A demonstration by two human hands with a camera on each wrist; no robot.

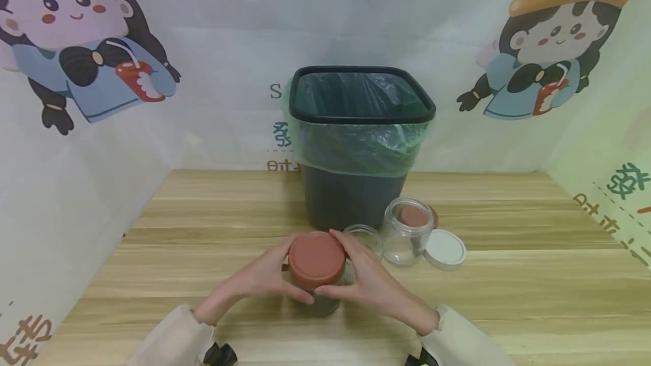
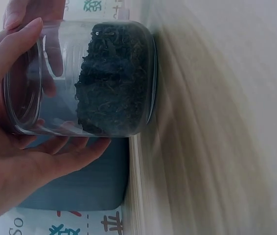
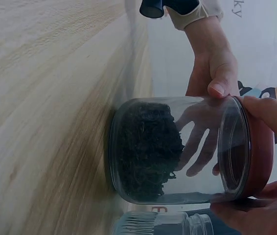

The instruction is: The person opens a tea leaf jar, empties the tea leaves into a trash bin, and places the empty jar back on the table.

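A clear glass jar (image 2: 65,54) stands on the wooden table, partly filled with dark, dried tea-like leaves (image 3: 148,147). On its mouth sits a reddish-brown lid (image 1: 316,258). My left hand (image 1: 264,273) holds the jar from the left, its fingers spread along the glass wall and its thumb toward the near side. From the right, my right hand (image 1: 368,275) grips around the lid, thumb in front and fingers at the far side. The thumbs nearly meet at the front of the jar.
Behind the jar stands a dark bin (image 1: 356,196) lined with a green bag (image 1: 361,148). To the right are an uncovered glass jar (image 1: 402,247), a white lid (image 1: 445,249) and a reddish lid (image 1: 434,217). A ribbed glass jar (image 3: 136,224) stands close beyond my right hand.
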